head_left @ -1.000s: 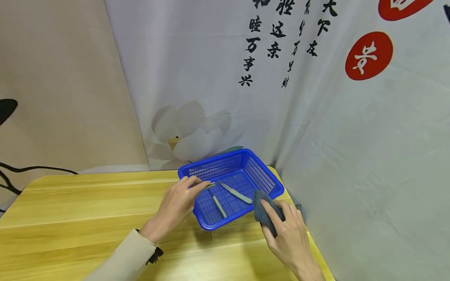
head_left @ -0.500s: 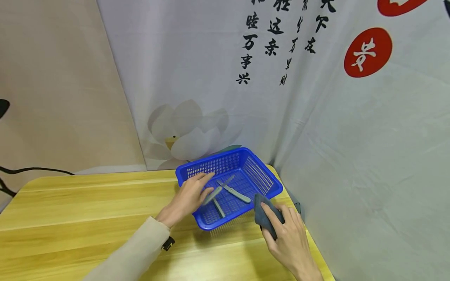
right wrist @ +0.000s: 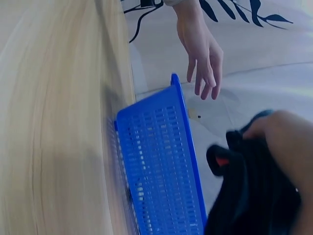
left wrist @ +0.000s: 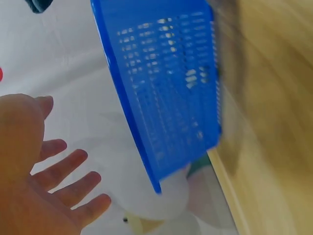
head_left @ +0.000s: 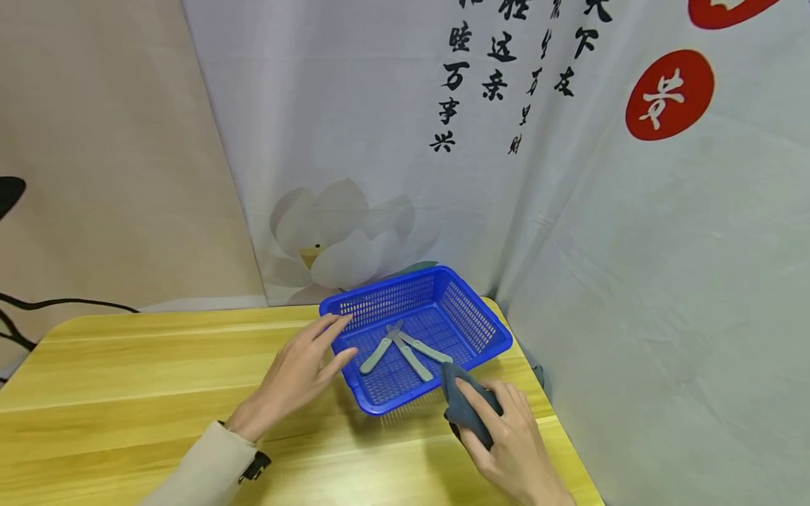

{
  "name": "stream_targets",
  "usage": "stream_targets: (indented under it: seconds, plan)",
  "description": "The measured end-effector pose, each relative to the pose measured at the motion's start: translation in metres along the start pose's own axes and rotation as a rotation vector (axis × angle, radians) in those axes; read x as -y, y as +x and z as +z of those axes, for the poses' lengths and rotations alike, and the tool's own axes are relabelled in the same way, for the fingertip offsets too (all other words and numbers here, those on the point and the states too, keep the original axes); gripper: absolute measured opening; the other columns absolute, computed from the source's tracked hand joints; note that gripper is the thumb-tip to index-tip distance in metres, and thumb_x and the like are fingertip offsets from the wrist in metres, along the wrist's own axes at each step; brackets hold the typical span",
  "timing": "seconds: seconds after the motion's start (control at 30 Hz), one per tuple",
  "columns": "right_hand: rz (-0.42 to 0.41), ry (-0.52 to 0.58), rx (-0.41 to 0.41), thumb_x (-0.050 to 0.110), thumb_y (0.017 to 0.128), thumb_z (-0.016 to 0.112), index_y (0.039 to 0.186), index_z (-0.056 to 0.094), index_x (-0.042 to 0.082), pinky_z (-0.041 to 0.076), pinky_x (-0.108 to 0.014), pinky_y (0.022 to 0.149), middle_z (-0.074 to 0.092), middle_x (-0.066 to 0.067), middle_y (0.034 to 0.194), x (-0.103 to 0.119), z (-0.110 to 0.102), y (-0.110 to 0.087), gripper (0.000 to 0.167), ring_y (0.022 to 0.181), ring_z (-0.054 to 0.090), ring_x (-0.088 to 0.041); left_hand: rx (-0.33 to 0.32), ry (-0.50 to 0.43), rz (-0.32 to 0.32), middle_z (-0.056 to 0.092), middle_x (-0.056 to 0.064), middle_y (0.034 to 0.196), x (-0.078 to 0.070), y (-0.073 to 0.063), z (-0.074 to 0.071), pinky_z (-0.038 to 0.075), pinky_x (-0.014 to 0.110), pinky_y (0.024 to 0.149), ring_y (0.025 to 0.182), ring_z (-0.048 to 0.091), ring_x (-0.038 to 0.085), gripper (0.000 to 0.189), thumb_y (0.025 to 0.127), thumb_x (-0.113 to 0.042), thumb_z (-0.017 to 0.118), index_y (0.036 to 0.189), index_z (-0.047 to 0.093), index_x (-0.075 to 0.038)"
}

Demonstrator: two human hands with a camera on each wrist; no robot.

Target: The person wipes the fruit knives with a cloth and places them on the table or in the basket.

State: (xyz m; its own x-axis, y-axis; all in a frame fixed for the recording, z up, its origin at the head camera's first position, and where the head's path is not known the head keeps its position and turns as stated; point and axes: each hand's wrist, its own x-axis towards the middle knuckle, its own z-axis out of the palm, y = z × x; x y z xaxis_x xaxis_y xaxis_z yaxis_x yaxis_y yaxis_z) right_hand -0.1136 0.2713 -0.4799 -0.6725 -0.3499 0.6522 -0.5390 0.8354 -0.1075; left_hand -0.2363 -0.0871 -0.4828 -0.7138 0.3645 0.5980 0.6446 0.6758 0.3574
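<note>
Three small knives with pale grey-green handles lie in the blue plastic basket: a left knife, a middle knife and a right knife. Their blades meet toward the back and the handles fan out to the front. My left hand hovers at the basket's left rim, fingers spread, holding nothing. In the left wrist view its fingers are apart from the basket. At the front right corner my right hand grips a bunched dark grey cloth, which overlaps the rim in the head view.
The basket stands on a wooden table near its back right corner. Printed fabric hangs behind and along the right side. Black cables show at the far left. A bit of dark cloth shows past the right table edge.
My left hand has let go of a knife, which now lies in the basket with its blade across the others, and has drawn back left. My right hand with the cloth has shifted slightly down-left.
</note>
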Motion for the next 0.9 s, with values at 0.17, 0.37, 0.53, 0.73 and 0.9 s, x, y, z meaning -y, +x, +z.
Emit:
stream_targets:
  seconds: [0.17,0.37,0.53,0.73,0.9]
  plan:
    - [-0.115,0.161,0.079,0.021,0.098,0.084,0.159,0.065,0.026,0.057,-0.039,0.086,0.07,-0.003,0.134,0.012,0.007,0.0,0.064,0.111,0.065,-0.018,-0.039,0.024,-0.013,0.069,0.023,0.152,0.011,-0.029,-0.018,0.058,0.07,0.112,0.137,0.07,0.047,0.062,0.102,-0.02,0.084,0.159,0.063,-0.004]
    - [-0.294,0.279,0.184,0.031,0.111,0.072,0.162,0.06,0.023,0.058,-0.029,0.09,0.07,-0.002,0.135,0.026,0.026,0.001,0.053,0.112,0.065,-0.012,-0.053,0.037,-0.066,0.068,0.022,0.153,0.018,-0.058,-0.033,0.054,0.075,0.111,0.137,0.068,0.049,0.062,0.102,-0.017,0.083,0.16,0.062,-0.007]
    - [-0.293,0.288,0.361,0.037,0.115,0.064,0.166,0.055,0.03,0.056,-0.026,0.093,0.069,0.001,0.139,0.039,0.047,-0.002,0.052,0.114,0.063,-0.009,-0.055,0.044,-0.069,0.069,0.021,0.153,0.019,-0.073,-0.04,0.052,0.077,0.111,0.137,0.067,0.049,0.063,0.103,-0.018,0.082,0.162,0.061,-0.01]
    - [-0.272,0.244,0.503,0.045,0.119,0.053,0.167,0.053,0.03,0.056,-0.029,0.097,0.07,0.001,0.14,0.052,0.073,-0.006,0.05,0.119,0.064,-0.011,-0.038,0.03,-0.092,0.069,0.02,0.153,0.018,-0.086,-0.04,0.051,0.078,0.111,0.138,0.066,0.049,0.061,0.104,-0.02,0.081,0.162,0.061,-0.012]
    - [-0.24,0.254,0.57,0.05,0.121,0.046,0.17,0.05,0.027,0.059,-0.036,0.104,0.07,0.0,0.151,0.057,0.084,-0.007,0.055,0.131,0.067,-0.016,0.006,0.029,-0.113,0.069,0.018,0.153,0.018,-0.094,-0.037,0.053,0.076,0.11,0.138,0.067,0.047,0.059,0.107,-0.023,0.079,0.162,0.061,-0.015]
